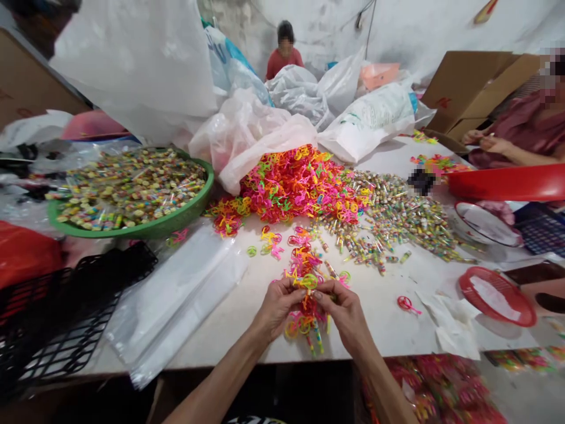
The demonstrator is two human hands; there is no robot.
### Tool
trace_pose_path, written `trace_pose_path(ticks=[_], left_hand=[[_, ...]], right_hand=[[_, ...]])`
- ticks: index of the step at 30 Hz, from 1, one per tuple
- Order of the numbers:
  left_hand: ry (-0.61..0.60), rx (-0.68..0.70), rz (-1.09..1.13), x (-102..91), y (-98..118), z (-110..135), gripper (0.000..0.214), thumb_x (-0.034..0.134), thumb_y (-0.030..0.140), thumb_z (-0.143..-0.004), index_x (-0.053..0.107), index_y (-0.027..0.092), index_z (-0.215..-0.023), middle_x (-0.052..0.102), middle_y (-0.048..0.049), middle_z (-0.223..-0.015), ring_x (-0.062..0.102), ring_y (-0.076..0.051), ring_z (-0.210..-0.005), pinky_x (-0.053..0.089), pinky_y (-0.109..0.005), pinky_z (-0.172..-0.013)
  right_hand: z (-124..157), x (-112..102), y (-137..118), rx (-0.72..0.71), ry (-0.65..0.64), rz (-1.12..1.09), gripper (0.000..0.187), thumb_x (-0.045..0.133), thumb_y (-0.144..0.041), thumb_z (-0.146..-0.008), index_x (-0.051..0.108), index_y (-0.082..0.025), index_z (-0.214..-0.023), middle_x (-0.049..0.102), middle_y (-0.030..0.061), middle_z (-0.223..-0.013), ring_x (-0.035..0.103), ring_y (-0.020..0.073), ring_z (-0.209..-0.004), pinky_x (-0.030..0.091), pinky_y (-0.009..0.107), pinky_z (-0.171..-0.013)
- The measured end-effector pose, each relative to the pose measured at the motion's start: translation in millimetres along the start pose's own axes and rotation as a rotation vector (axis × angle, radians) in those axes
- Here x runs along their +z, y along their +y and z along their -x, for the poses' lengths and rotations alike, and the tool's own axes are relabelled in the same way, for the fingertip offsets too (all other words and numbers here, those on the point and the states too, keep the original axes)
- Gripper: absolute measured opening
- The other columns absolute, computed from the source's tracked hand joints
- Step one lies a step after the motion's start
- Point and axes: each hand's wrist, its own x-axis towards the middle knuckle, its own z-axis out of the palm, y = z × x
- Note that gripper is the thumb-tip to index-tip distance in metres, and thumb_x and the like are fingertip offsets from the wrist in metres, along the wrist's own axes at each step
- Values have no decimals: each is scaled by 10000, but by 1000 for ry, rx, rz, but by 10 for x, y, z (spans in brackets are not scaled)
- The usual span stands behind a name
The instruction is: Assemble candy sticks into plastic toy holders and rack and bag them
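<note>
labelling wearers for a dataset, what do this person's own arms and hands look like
The left hand and right hand are ungloved, and both forearms are bare, with no sleeves in view. I can make out no watch, bracelet or cable on them; small details on the fingers are too blurred to tell.

Logged remotely: I take this for a workshop. Evidence: white worktable (379,321) heaped with loose plastic pieces (295,182); green basin (168,225) full of small tubes (132,182); bulk sacks (375,115), carton (461,85), stained wall (406,29); person in red (280,62) at back, another person (525,126) at right.
</note>
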Motion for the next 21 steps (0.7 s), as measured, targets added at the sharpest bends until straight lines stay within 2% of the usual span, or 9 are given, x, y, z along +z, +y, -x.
trace_pose_path(ticks=[2, 5, 7, 10, 12, 13, 17, 19, 21], left_hand=[[29, 61, -106, -22, 11, 0, 218, 714, 252, -620, 643, 93, -750, 623, -24, -608, 550, -104, -532, 460, -241, -554], [-43, 89, -318, -81, 70, -52, 249, 623, 309, -714, 645, 93, -835, 658, -56, -689, 585, -132, -584, 484, -277, -600], [-52, 179, -715, -158, 174, -158, 266, 526, 324, -788, 645, 112, -896, 680, -68, -776, 613, -146, -656, 490, -276, -637], [120, 394, -1358, -340, 436, -443, 268, 431, 249, -836, 627, 152, -991, 666, -75, -978, 611, -161, -846, 471, -274, -734], [186, 450, -1488, -478, 633, -680, 311, 401, 136, -813, 604, 166, -1046, 589, -97, -1158, 528, -204, -1054, 404, -339, -873], [180, 462, -1539, -540, 720, -797, 316, 420, 97, -778, 620, 176, -1010, 579, -100, -1172, 495, -229, -1098, 367, -375, -911], [124, 458, -1686, -741, 922, -1126, 221, 473, 77, -698, 648, 167, -799, 645, -112, -981, 541, -271, -991, 346, -423, -892], [143, 447, -1721, -831, 949, -1152, 200, 466, 88, -694, 637, 159, -768, 654, -113, -891, 563, -269, -926, 363, -411, -858], [208, 432, -1759, -909, 948, -1080, 210, 442, 105, -709, 628, 152, -796, 650, -124, -833, 570, -279, -885, 376, -420, -821]], right_hand=[[9, 73, 5, -37, 69, 46, 218, 697, -359, -668, 623, -161, -722, 568, -19, -601, 492, 94, -521, 388, 212, -498], [-70, 95, 23, 1, 61, 72, 248, 676, -391, -674, 622, -158, -737, 562, -14, -554, 496, 108, -485, 400, 228, -479], [-176, 42, 2, -31, 44, 162, 263, 651, -409, -685, 632, -155, -751, 578, 6, -578, 522, 129, -502, 422, 248, -489], [-350, -122, -64, -290, 141, 481, 274, 605, -396, -718, 663, -190, -888, 629, 70, -874, 591, 190, -752, 471, 299, -646], [-448, -287, -69, -398, 239, 670, 298, 569, -381, -742, 651, -219, -978, 606, 80, -1009, 581, 206, -862, 470, 313, -707], [-490, -390, -50, -393, 268, 725, 297, 551, -371, -751, 648, -213, -983, 608, 83, -1008, 588, 201, -838, 474, 308, -689], [-622, -910, 68, -230, 321, 983, 248, 467, -248, -770, 654, -157, -904, 636, 73, -876, 587, 146, -627, 460, 271, -613], [-679, -1137, 71, -166, 387, 1205, 261, 435, -180, -771, 656, -153, -907, 633, 74, -880, 591, 156, -686, 441, 271, -661], [-745, -1253, 37, -138, 400, 1323, 272, 427, -139, -768, 661, -169, -903, 629, 75, -893, 590, 180, -774, 419, 269, -674]])
